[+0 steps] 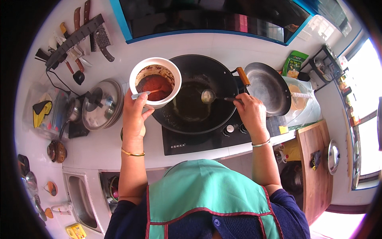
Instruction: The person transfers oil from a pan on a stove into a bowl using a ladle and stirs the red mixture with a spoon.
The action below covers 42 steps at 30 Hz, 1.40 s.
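Observation:
My left hand [134, 115] grips a white tub [177, 81] over the left rim of a large black wok [191, 123]. Dark red paste [153, 84] lies inside the tub, its inner wall stained brown. A small spoon [140, 95] with a pale handle rests in the paste, my left thumb against it. With my right hand [251, 111] I hold a ladle [207, 96] by its dark handle, its bowl above the wok's middle. Shiny liquid, which looks like oil, covers the wok's bottom. The wok sits on a black cooktop [195, 145].
A black frying pan [268, 89] stands right of the wok, near a green pouch [294, 63]. Pot lids [104, 105] lean at the left. Knives and a cleaver [101, 40] hang on a wall rack [75, 42]. A sink [79, 197] is at the lower left.

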Available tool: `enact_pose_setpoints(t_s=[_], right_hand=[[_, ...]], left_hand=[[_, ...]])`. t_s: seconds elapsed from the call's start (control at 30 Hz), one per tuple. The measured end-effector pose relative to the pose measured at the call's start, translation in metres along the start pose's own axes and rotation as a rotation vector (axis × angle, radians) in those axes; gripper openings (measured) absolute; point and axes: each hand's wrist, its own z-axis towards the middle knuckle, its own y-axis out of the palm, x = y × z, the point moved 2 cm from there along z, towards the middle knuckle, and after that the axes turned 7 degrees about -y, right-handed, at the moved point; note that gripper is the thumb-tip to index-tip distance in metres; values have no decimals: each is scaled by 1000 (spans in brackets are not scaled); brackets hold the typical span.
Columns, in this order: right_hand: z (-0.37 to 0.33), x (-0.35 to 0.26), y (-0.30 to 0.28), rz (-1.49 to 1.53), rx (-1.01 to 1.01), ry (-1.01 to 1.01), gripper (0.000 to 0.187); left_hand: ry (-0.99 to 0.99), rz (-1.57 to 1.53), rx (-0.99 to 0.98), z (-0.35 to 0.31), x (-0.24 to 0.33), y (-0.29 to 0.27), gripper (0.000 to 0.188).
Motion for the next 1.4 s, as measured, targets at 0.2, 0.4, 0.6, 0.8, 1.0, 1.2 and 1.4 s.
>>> enact_pose_setpoints(t_s=[0.2,0.4,0.6,0.8,1.0,1.2,1.4], right_hand=[[-2,1,1,-27,11,-16,14],[-2,1,-1,-20,7,-4,15],[-3,2,2,-15,-9,-4,15],[-3,2,4,-17,-38,15,15],[-3,4,3,-28,-39,27,15],[-2,-7,0,-21,28,-41,14],[-5,-19,-12,-5,64,-36,13]], left_hand=[[4,-9,30,-2,-1,0,59],[-41,38,-15,-3,-4,-6,55],[-26,46,-15,-4,-6,-8,56],[-23,29,-1,-5,-6,-8,56],[18,13,26,-5,-3,0,60],[4,-14,40,-1,-9,-11,59],[-7,-16,-37,0,-6,-5,70]])
